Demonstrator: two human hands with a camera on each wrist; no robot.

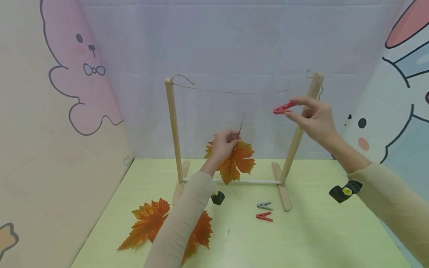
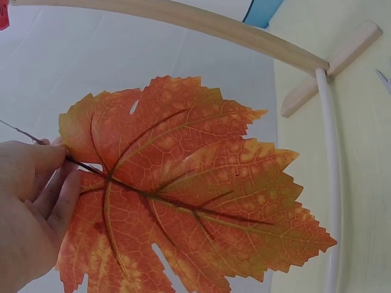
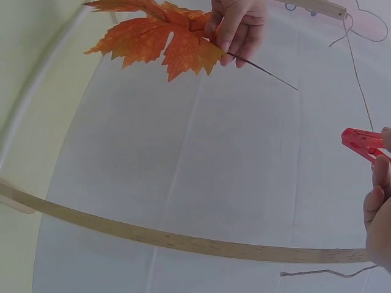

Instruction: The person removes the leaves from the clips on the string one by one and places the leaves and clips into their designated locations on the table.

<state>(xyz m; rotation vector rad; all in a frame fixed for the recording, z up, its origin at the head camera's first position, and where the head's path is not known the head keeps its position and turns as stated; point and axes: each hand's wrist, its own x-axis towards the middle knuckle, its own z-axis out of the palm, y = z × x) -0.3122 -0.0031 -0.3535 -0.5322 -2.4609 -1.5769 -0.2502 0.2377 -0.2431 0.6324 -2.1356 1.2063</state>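
Note:
My left hand (image 1: 225, 144) pinches the dark stem of an orange artificial maple leaf (image 2: 183, 165); the leaf hangs below the fingers and the stem's free end points up. In my right hand (image 1: 316, 117) a red clothespin (image 1: 283, 108) is pinched between thumb and forefinger, near the right post. A thin string (image 1: 234, 92) sags between the two posts of a wooden frame (image 1: 172, 126), above the left hand and the leaf. In the right wrist view, the red clothespin (image 3: 363, 142) shows near the string, though whether they touch I cannot tell.
On the table (image 1: 318, 230) lie a grey clothespin (image 1: 264, 205) and a red one (image 1: 264, 216), right of centre. More orange leaves (image 1: 149, 223) lie at the front left, partly behind the left sleeve. A white rod (image 1: 254, 182) joins the frame's wooden feet (image 1: 283, 190).

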